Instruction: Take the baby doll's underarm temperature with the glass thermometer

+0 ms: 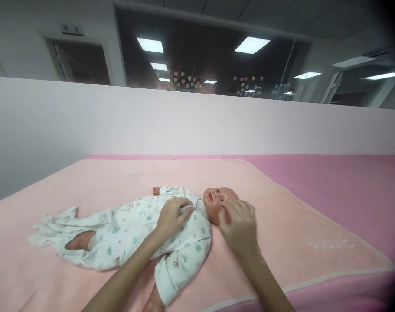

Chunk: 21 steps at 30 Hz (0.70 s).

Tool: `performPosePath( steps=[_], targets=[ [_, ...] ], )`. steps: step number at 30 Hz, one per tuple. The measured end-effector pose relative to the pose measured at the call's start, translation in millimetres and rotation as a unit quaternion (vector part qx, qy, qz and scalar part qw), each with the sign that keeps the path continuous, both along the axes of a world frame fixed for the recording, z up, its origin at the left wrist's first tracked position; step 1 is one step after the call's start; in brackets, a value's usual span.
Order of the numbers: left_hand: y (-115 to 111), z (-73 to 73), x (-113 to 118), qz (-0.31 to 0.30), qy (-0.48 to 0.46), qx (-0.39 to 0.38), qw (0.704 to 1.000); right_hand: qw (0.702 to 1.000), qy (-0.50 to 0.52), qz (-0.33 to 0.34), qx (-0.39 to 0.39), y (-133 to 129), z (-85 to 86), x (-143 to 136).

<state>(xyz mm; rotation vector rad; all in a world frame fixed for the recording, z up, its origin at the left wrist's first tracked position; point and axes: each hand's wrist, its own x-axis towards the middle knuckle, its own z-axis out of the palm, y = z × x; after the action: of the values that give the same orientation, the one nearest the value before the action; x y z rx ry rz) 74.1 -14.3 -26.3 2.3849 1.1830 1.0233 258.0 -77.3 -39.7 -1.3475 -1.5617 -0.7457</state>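
Observation:
A baby doll lies on its back on a peach blanket [282, 216], its head [221, 197] to the right. It wears a white printed outfit [125, 225], open at one leg on the left. My left hand [174, 216] rests on the chest near the collar, thumb and fingers pinched on a bit of the outfit's edge. Beside the doll's cheek is my right hand [239, 223], slightly blurred, its fingers curled; whether anything is between them is hidden.
The blanket covers a pink mat [347, 182]. A white padded wall [184, 125] runs along the back, with a dark window [204, 60] above it. A door [82, 63] stands at the upper left.

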Motion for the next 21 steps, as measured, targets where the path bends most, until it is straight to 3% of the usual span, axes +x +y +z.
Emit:
performPosePath(
  steps=[3, 6, 11, 21],
  targets=[
    [2.0, 0.7, -0.6, -0.01, -0.055, -0.038, 0.998, 0.987, -0.093, 0.098, 0.082, 33.7, 12.2, -35.3],
    [2.5, 1.8, -0.9, -0.036, -0.108, -0.062, 0.992, 0.975, -0.119, 0.142, 0.126, 50.3, 4.3, -51.1],
    [1.2, 2.1, 0.1, -0.039, -0.139, -0.084, 0.986, 0.968, -0.091, 0.182, 0.148, 46.6, -10.7, -48.9],
    [0.1, 0.0, 1.6, -0.033, -0.152, -0.094, 0.983, 0.976, -0.02, 0.193, 0.098, 43.1, -17.1, -44.0]
  ],
)
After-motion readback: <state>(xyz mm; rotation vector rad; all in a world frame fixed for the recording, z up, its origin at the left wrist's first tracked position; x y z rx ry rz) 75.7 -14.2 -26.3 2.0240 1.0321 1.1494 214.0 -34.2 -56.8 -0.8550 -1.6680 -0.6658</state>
